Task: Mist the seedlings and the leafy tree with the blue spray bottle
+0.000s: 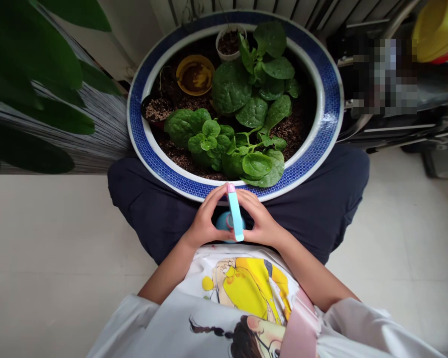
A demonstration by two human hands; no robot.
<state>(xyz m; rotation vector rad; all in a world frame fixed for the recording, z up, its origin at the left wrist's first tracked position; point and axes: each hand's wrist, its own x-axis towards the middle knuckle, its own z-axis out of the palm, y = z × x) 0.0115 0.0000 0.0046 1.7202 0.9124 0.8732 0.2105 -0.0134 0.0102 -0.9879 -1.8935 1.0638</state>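
A light blue spray bottle with a pink nozzle stands upright in my lap, in front of the pot's near rim. My left hand curves around its left side, with fingertips by the nozzle and thumb at the rear of the spray head. My right hand mirrors it on the right. Together they grip the spray head between fingertips and thumbs. Just beyond the nozzle, a leafy green plant leans over the rim of a large blue-and-white pot. Most of the bottle's body is hidden below its head.
Inside the pot are a taller leafy plant, a yellow dish, a small white pot and a dark small pot. Large leaves hang at the left. A metal-framed cart stands at the right.
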